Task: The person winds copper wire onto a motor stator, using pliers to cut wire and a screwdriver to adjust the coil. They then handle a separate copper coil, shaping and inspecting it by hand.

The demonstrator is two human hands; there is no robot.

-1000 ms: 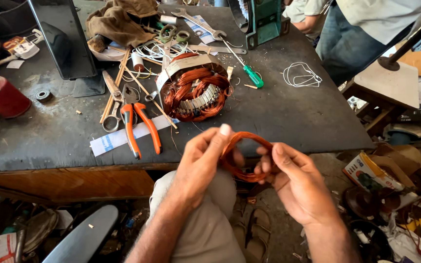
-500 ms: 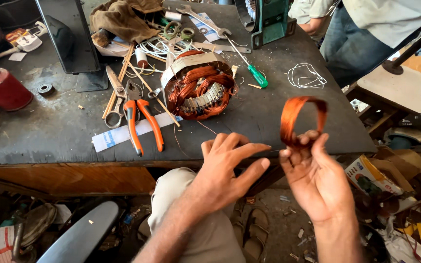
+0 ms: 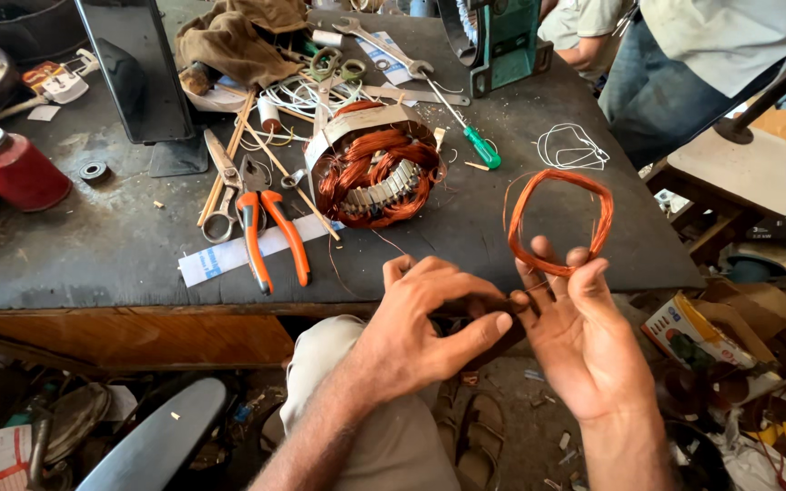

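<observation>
My right hand [image 3: 584,341] holds a loop of copper winding wire [image 3: 559,221] upright by its lower edge, over the near right part of the dark workbench [image 3: 120,245]. My left hand [image 3: 429,332] is beside it, fingers pinching at the loop's bottom where the wire ends gather. A motor stator [image 3: 373,165] with copper coils and a paper wrap sits on the bench behind my hands.
Orange-handled pliers [image 3: 270,235], scissors [image 3: 220,182], wooden sticks, a green-handled screwdriver [image 3: 477,143], a wrench, a brown rag [image 3: 234,41], a red spool [image 3: 13,168] and a white wire coil [image 3: 572,147] lie on the bench. Another person [image 3: 702,55] stands at the far right.
The copper loop went from between both hands near my lap up to the right, opened wider and held upright. My left hand moved back to its lower edge.
</observation>
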